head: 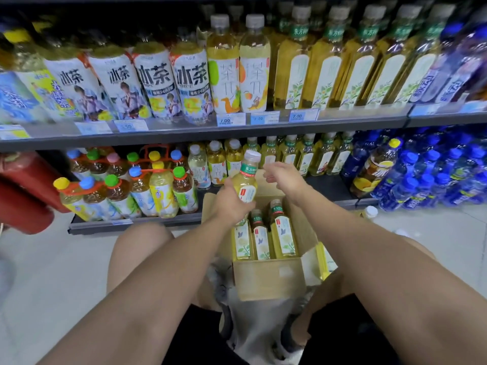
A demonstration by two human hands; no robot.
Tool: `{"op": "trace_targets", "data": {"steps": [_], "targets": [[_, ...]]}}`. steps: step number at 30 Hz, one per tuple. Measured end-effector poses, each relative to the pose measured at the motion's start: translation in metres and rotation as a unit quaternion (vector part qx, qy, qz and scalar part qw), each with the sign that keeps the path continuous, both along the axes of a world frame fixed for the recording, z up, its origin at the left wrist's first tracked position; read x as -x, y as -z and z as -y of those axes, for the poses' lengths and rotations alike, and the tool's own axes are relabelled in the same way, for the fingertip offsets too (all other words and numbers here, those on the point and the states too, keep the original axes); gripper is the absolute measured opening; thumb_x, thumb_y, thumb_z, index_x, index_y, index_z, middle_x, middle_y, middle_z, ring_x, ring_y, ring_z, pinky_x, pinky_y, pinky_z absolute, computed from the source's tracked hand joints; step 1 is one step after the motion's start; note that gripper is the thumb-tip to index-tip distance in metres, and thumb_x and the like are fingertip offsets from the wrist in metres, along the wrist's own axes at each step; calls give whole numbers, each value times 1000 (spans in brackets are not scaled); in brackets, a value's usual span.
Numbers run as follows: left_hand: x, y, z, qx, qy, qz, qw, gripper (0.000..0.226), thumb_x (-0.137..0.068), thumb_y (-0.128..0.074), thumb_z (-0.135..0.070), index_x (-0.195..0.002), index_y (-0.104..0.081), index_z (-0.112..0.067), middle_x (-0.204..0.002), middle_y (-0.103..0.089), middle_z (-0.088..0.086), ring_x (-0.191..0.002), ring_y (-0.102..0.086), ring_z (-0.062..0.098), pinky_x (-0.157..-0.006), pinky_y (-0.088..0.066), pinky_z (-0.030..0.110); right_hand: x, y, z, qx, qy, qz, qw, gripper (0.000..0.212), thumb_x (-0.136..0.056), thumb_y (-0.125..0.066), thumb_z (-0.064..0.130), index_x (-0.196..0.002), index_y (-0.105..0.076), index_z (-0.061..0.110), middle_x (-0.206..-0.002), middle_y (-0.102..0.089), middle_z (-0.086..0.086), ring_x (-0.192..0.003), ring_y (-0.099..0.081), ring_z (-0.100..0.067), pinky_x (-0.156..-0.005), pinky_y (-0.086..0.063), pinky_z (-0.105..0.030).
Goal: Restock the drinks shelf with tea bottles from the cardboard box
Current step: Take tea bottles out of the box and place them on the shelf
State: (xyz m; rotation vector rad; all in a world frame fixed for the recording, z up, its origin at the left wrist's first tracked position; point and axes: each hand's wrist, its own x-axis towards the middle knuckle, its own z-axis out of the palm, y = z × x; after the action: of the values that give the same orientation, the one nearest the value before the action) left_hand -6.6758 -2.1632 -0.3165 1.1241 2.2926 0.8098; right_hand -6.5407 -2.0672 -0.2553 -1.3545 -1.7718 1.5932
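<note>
Your left grip (232, 204) clasps the tea bottle (246, 180) low, so it may tip; your right grip (286, 177) seems open, empty.

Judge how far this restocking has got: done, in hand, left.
Done: matching tea bottles stand in a row on the lower shelf. In hand: the left hand grips one bottle above the cardboard box; the right hand is open beside its cap. Left: at least three bottles wait in the box.

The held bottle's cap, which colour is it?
The tea bottle has a white cap; head view.
</note>
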Motion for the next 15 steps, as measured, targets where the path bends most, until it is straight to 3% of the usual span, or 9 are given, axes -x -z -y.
{"op": "trace_targets", "data": {"steps": [2,4,6,8,11,15], "targets": [[10,8,-5,10,0,-13,1000,82,-72,-84,-37,-134,-33,-17,-109,-63,2,-90,-61,19,-67,-46,32,-1,29,-13,-42,1,112,993,23,-92,-57,35,-106,-65,19,-109,-66,-1,-108,-60,-22,-93,-45,-35],[17,14,-8,18,1,-22,1000,79,-75,-82,-35,-134,-33,-17,-112,-61,3,-90,-59,19,-66,-41,31,0,57,-18,-94,-36,269,958,33,-91,-57,26,-120,-63,14,-118,-65,-7,-115,-58,-29,-93,-45,-33],[25,23,-13,14,-1,-20,1000,79,-74,-82,-36,-134,-34,-18,-117,-61,5,-97,-61,23,-70,-43,32,6,83,-16,-107,-90,366,920,37,-93,-55,21,-128,-58,10,-123,-62,-12,-117,-57,-33,-93,-46,-34],[31,30,-17,16,1,-23,1000,78,-73,-82,-37,-132,-36,-18,-117,-60,5,-97,-60,20,-72,-44,33,16,109,-12,-99,-113,417,897,41,-93,-57,21,-132,-54,7,-128,-59,-14,-119,-57,-33,-97,-49,-38],[38,36,-24,14,1,-25,1000,77,-71,-83,-40,-128,-36,-20,-113,-61,2,-94,-61,17,-73,-50,35,30,136,-4,-96,-62,452,884,52,-92,-59,15,-139,-41,3,-135,-49,-20,-123,-52,-34,-101,-46,-41],[42,36,-24,15,1,-29,999,84,-61,-75,-59,-126,-31,-29,-108,-65,-1,-92,-67,22,-76,-59,47,37,147,-1,-143,-23,475,868,34,-99,-42,13,-131,-34,8,-130,-52,-24,-119,-53,-38,-98,-43,-44]]}}
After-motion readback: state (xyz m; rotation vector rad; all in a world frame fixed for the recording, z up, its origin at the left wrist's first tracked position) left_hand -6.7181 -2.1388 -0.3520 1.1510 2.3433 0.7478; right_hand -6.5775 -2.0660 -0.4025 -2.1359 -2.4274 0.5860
